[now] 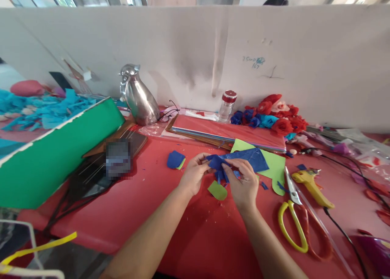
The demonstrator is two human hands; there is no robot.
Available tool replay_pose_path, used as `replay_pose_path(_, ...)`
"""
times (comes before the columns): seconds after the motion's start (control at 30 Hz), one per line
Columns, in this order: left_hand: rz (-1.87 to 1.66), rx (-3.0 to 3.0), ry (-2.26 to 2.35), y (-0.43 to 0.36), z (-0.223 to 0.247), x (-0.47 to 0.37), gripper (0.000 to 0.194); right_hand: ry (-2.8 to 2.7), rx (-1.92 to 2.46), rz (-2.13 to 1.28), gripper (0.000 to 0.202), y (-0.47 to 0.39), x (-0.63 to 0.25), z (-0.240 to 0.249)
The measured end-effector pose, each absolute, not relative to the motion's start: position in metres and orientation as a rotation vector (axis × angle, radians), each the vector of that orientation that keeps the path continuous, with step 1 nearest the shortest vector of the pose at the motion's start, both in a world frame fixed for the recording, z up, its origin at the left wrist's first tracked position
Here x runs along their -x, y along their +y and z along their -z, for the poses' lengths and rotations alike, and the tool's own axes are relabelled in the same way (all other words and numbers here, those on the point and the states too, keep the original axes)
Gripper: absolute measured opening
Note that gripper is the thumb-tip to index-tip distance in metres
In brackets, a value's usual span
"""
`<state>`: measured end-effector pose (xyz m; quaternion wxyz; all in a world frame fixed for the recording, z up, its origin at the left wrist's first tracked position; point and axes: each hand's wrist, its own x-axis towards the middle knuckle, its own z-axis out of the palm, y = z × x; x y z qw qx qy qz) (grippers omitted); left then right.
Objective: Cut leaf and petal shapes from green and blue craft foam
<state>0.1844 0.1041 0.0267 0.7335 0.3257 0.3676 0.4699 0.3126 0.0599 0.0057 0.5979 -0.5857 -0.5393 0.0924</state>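
Observation:
Between my two hands is a small piece of dark blue paper (217,162), pinched by the fingers on both sides. My left hand (196,171) grips its left edge, thumb against fingers. My right hand (243,181) is closed on its right side. Just behind the right hand lies a larger blue sheet (254,159) on top of light green paper (276,167). Narrow blue scraps lie under the hands. A cut green petal shape (217,191) rests on the table below them, and blue petal shapes (175,159) with a green one beneath lie to the left.
Scissors (294,206) with yellow and red handles and a yellow glue gun (313,185) lie right. Behind are stacked coloured sheets (231,133), paper flowers (280,116), a glass jar (227,106) and a steel jug (140,98). A green box (61,157) and black bag (94,169) occupy the left.

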Motion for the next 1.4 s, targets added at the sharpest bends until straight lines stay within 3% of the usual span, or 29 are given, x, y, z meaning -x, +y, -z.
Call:
replay_pose_path(0.3,-1.008,-0.683,0.793,0.106,-0.023,-0.183,0.025,-1.277,1.286,0.013,0.01,0.059,-0.313,-0.008)
replay_pose_path(0.5,-1.058,-0.649,0.788,0.109,-0.022,-0.183,0.024,-1.301,1.272,-0.024,0.011,0.058,-0.313,-0.009)
replay_pose_path(0.7,-1.064,-0.596,0.814,0.11,-0.022,-0.182,0.031,-1.102,1.316,-0.33,0.008,0.057,-0.309,-0.007)
replay_pose_path(0.87,-1.103,-0.636,0.827,0.109,-0.021,-0.183,0.034,-0.802,1.248,-0.742,0.021,0.061,-0.309,-0.009)
replay_pose_path(1.03,-1.309,-0.733,0.954,0.113,-0.02,-0.181,0.038,-0.541,1.097,-0.934,0.028,0.066,-0.314,-0.012)
replay_pose_path(1.23,-1.29,-0.765,0.94,0.116,-0.017,-0.181,0.01,-0.37,0.96,-1.11,0.037,0.07,-0.32,-0.013)
replay_pose_path(1.4,-1.142,-0.844,0.916,0.109,-0.022,-0.184,0.009,-0.411,0.972,-1.163,0.033,0.07,-0.317,-0.013)
